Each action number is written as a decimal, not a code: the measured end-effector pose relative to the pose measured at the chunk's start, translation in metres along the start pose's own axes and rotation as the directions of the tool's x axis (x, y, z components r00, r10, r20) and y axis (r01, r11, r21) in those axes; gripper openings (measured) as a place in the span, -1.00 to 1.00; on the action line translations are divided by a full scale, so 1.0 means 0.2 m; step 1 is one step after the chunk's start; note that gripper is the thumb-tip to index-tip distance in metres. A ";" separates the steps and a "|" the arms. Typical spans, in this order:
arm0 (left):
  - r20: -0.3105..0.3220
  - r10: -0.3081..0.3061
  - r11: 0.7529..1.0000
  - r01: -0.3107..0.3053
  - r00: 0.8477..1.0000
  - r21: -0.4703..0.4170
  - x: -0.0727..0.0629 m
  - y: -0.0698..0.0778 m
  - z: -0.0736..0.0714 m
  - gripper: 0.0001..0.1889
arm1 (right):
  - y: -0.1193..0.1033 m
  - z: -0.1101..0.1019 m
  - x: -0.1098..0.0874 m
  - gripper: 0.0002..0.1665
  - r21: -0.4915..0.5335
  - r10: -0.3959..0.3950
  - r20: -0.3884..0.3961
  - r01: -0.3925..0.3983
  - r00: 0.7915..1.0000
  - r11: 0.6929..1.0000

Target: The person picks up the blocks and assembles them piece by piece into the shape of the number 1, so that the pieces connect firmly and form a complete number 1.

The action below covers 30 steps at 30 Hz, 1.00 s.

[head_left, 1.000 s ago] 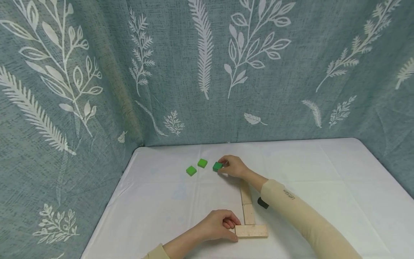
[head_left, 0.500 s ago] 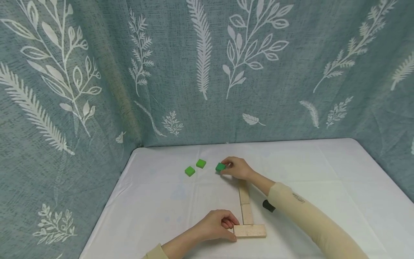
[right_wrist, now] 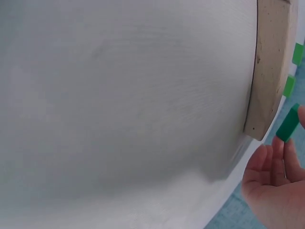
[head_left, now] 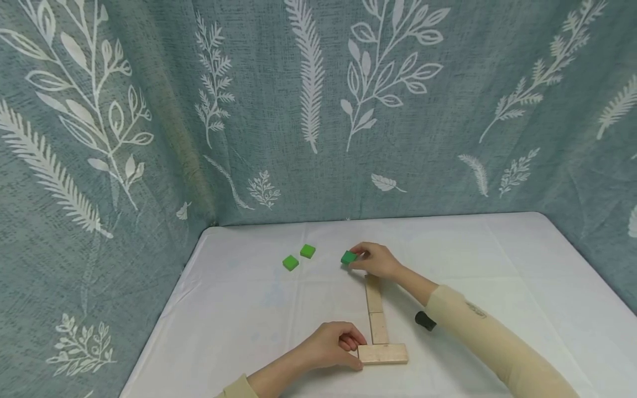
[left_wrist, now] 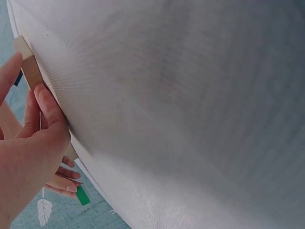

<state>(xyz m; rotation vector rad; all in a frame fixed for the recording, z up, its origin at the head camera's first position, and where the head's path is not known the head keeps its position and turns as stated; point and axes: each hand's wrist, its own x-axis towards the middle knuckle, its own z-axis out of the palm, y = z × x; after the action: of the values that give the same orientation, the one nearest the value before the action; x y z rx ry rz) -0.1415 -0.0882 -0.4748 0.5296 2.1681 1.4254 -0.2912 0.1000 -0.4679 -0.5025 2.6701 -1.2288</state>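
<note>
My right hand [head_left: 376, 260] pinches a dark green square block [head_left: 348, 257] between thumb and fingers, near the far end of a row of wooden blocks. The same green block [right_wrist: 288, 123] shows at the right edge of the right wrist view. Two wooden blocks [head_left: 374, 294] lie end to end, running away from me. Across their near end lies a third wooden block [head_left: 382, 354]. Its left end is gripped by my left hand [head_left: 330, 347], thumb on the near side and fingers on the far side. The left wrist view shows this wooden block [left_wrist: 32, 69] at the fingertips.
Two light green square blocks, one nearer [head_left: 291, 262] and one farther [head_left: 307, 251], lie left of my right hand. A short black cylinder-like piece [head_left: 425, 320] sits by my right sleeve. A white cloth covers the table [head_left: 239, 309]; a leaf-patterned curtain [head_left: 269, 110] hangs behind.
My right hand has moved to the right with the dark green block, away from the light green ones. My left hand stays at the wooden block's end.
</note>
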 end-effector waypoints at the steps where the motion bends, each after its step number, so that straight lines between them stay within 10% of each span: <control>1: -0.002 -0.001 1.000 0.001 1.000 0.000 0.00 0.00 0.00 -0.68 | 0.00 0.00 -0.01 -0.55 0.002 0.002 -0.001 -0.002 1.000 1.000; 30: -0.002 -0.013 1.000 0.013 1.000 0.007 0.00 0.00 0.00 -0.68 | 0.11 -0.08 -0.14 -0.52 0.041 0.067 -0.012 -0.067 0.998 0.997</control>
<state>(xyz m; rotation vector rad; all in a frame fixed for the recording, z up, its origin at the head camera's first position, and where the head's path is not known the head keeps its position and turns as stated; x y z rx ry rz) -0.1420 -0.0873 -0.4752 0.5164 2.1744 1.4127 -0.2752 0.1349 -0.4752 -0.3971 2.6436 -1.2690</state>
